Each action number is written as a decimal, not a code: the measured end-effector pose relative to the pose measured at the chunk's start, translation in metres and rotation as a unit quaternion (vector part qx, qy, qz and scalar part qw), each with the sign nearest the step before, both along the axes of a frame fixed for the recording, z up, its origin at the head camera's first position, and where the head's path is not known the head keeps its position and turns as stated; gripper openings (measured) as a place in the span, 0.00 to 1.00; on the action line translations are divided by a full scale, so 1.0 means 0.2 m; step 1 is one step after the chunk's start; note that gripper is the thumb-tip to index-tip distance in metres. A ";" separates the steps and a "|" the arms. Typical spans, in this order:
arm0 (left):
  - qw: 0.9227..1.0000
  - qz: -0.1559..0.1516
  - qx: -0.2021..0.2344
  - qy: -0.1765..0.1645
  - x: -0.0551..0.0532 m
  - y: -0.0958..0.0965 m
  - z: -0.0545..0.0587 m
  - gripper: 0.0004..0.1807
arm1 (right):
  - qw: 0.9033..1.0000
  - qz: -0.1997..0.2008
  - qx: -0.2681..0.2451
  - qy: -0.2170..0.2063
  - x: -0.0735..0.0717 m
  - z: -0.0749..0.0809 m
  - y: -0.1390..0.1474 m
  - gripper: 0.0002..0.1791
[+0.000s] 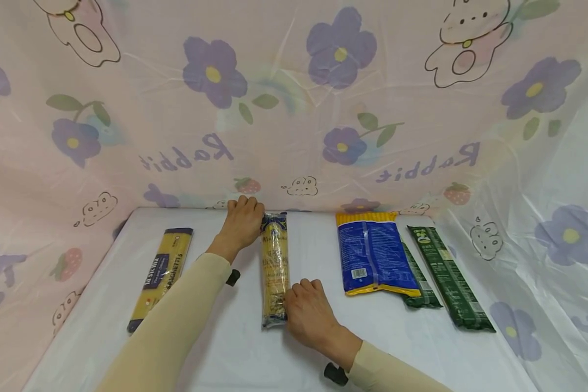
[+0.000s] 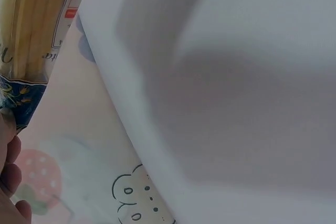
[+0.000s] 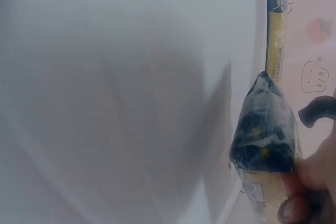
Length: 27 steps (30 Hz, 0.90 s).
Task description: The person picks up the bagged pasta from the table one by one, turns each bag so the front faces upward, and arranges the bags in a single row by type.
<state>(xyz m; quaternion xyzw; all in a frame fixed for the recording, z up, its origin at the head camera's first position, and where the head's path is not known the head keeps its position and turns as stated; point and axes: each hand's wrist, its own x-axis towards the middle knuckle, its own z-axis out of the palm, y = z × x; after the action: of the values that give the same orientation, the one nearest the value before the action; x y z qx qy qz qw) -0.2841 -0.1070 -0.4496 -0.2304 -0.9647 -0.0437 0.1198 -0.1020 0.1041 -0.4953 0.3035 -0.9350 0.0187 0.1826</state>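
A clear-wrapped pack of long pasta (image 1: 275,261) with dark blue ends lies lengthwise in the middle of the white table. My left hand (image 1: 243,220) pinches its far end; in the left wrist view, the fingers (image 2: 10,174) are at the blue corner of the wrapper. Lower down on the right side, my right hand (image 1: 313,316) grips the pack near its close end. The right wrist view shows the blue end of the pasta pack (image 3: 265,148) between thumb and fingers, with the clear wrapper gathered to a point.
To the left lies a spaghetti pack (image 1: 169,264) with dark ends, partly behind my left sleeve. On the right, a blue and yellow bag (image 1: 377,256) overlaps a green pack (image 1: 423,288). Another green pack (image 1: 451,277) lies farther right. A patterned curtain (image 1: 279,136) hangs behind the table.
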 end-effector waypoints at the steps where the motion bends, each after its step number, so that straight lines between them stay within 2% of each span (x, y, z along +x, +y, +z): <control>1: 1.000 0.001 0.000 -0.002 0.00 0.00 0.00 0.07 | 1.000 0.000 0.001 -0.001 0.00 0.00 0.00 0.20; 9: 1.000 0.005 -0.004 -0.016 0.00 0.00 0.00 0.06 | 1.000 -0.002 -0.001 -0.014 -0.01 -0.01 -0.01 0.20; 22: 1.000 0.009 -0.010 -0.018 -0.02 -0.01 -0.03 0.09 | 1.000 -0.001 -0.009 -0.011 -0.02 -0.02 -0.02 0.20; 27: 1.000 0.015 0.005 -0.021 -0.02 0.00 -0.04 0.06 | 1.000 -0.002 -0.013 -0.019 -0.02 -0.03 -0.02 0.20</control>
<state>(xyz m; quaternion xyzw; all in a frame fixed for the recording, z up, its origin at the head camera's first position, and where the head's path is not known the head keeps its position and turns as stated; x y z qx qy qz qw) -0.2887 -0.1073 -0.4573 -0.2141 -0.9701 -0.0519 0.1014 -0.1059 0.1008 -0.5011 0.2987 -0.9387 0.0364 0.1686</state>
